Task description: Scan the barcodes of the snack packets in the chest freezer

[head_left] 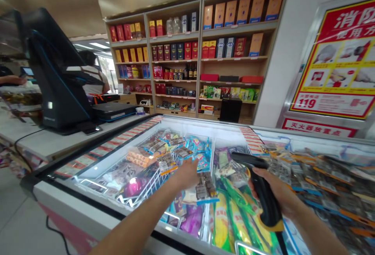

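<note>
My right hand is wrapped around the handle of a black and yellow barcode scanner. The scanner's head points to the left above the freezer's glass top, and its cable runs down. My left hand reaches over the glass with its fingers stretched forward, among small snack packets. One snack packet with a blue edge lies just beside that hand's right side. Another with an orange edge lies to its left, and one more lies beyond the fingertips. Whether the fingertips touch a packet is hard to see.
The chest freezer holds wire baskets of frozen goods. A large pile of snack packets covers its right part. A black checkout terminal stands on the left counter. Shelves of boxes line the back. Other people are at the left.
</note>
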A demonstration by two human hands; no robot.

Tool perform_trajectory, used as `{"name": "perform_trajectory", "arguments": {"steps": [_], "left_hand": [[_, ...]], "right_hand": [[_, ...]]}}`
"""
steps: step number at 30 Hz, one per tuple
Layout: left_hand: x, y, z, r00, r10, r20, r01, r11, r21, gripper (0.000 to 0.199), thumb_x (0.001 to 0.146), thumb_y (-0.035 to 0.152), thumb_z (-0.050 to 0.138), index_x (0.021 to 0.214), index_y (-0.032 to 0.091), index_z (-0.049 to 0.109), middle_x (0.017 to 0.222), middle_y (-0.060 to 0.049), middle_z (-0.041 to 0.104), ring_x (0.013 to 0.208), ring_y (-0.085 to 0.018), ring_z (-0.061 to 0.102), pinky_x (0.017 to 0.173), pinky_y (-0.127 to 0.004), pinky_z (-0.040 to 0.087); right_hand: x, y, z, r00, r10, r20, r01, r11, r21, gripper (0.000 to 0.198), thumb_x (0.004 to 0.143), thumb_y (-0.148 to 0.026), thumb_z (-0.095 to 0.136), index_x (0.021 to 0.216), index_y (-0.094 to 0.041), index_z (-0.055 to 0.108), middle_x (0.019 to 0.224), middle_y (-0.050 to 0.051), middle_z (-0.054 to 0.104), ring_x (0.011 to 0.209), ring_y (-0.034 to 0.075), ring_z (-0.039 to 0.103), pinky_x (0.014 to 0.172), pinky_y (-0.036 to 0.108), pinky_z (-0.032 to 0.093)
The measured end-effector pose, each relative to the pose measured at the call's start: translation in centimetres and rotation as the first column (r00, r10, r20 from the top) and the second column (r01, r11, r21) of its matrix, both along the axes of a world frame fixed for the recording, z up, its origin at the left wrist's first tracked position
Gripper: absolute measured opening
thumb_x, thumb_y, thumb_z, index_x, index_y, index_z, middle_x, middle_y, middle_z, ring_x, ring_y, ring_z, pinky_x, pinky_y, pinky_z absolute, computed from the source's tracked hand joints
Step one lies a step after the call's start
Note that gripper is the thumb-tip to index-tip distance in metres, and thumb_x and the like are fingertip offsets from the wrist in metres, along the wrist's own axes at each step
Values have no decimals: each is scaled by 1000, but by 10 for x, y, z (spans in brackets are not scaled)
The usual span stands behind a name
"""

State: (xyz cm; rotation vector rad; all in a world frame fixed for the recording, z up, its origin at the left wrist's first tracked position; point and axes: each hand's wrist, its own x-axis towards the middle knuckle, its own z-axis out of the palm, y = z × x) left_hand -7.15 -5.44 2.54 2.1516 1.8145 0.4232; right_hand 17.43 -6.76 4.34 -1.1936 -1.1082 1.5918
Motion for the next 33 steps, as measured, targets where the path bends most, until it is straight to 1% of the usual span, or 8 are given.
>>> {"name": "perform_trajectory", "arguments": {"steps": [4,9,13,16,19,25,30,33], "left_hand": [[-9,8,2,987,103,127,-97,994,-49,52,57,23,58,109,19,53,102,-10,60,99,-28,51,84,-34,38],[5,0,5,995,25,95,-38,990,136,48,62,24,56,110,22,52,113,-10,53,108,-27,45,89,-36,35],[22,-13,1,979,188,82,-193,980,48,46,52,38,65,91,16,59,95,-16,59,96,-34,51,80,-43,38],[26,-5,-11,947,198,253,-200,980,-18,45,46,32,69,87,19,59,82,-11,62,83,-30,57,72,-37,41],[29,16,-20,789,231,570,-224,971,-83,49,44,21,68,92,22,58,71,-3,62,71,-22,58,64,-30,42],[30,47,-7,124,352,928,-150,931,-333,26,52,19,62,78,16,57,60,0,59,53,-14,55,52,-24,39],[23,57,-4,1,288,958,-312,910,-273,27,55,20,61,81,18,54,59,3,58,54,-12,54,52,-22,39],[22,62,-14,91,178,980,-336,932,-138,20,63,35,55,71,17,55,58,2,56,57,-12,53,51,-21,38]], "right_hand": [[-1,-1,3,1000,-8,1,8,1000,3,30,73,-37,51,54,-15,53,45,1,55,38,10,50,37,19,40],[-3,1,8,999,-14,-29,13,1000,-23,28,74,-36,50,57,-15,53,46,1,56,37,10,50,36,20,40],[-7,2,12,997,-15,-70,15,1000,4,23,74,-34,50,62,-15,55,48,1,57,38,11,51,37,20,41],[-9,0,13,998,1,-61,0,1000,9,26,74,-35,50,59,-14,55,48,2,57,38,10,51,37,19,40],[-7,0,14,995,42,-87,-40,999,18,26,75,-35,49,59,-14,55,49,2,57,39,10,50,37,19,40],[-6,9,20,983,-4,-181,5,1000,6,23,75,-34,48,66,-15,56,49,2,57,40,11,51,40,21,42],[-7,10,17,981,33,-193,-34,999,-1,23,74,-34,48,65,-15,56,49,2,57,39,11,50,39,21,41],[-8,6,15,986,45,-162,-47,999,-7,24,74,-35,48,66,-15,57,49,2,57,39,11,50,38,20,40]]}}
